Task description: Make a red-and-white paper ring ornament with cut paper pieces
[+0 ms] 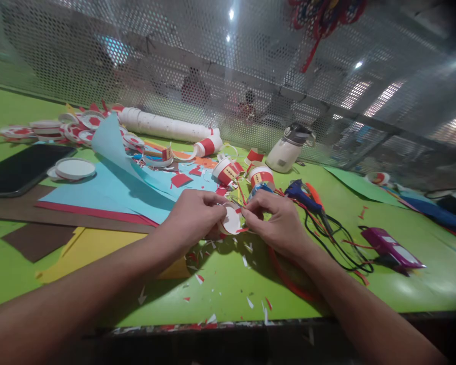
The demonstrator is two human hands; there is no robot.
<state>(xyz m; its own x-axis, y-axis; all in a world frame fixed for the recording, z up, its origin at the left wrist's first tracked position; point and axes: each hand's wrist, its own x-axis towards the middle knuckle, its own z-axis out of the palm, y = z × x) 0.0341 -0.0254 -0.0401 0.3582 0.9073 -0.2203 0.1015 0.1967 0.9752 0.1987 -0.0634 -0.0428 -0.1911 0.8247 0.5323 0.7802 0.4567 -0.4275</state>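
Over the green table, my left hand (195,213) grips the left edge of a small round white paper piece (231,221), which looks like a cut cup bottom with bits of red at its rim. At the right side of this piece, the thumb and fingers of my right hand (275,218) are pinched together. Something thin shows at their tips, too small to name. Just beyond my hands stand red-and-white paper cups (226,171), with red paper scraps (181,180) to their left.
Blue paper sheets (95,185) and a black phone (26,167) lie left, below a heap of red-and-white discs (91,119). A long stack of white cups (163,124) lies behind. To the right are a blue glue gun (304,195), its black cable, and a purple device (391,247).
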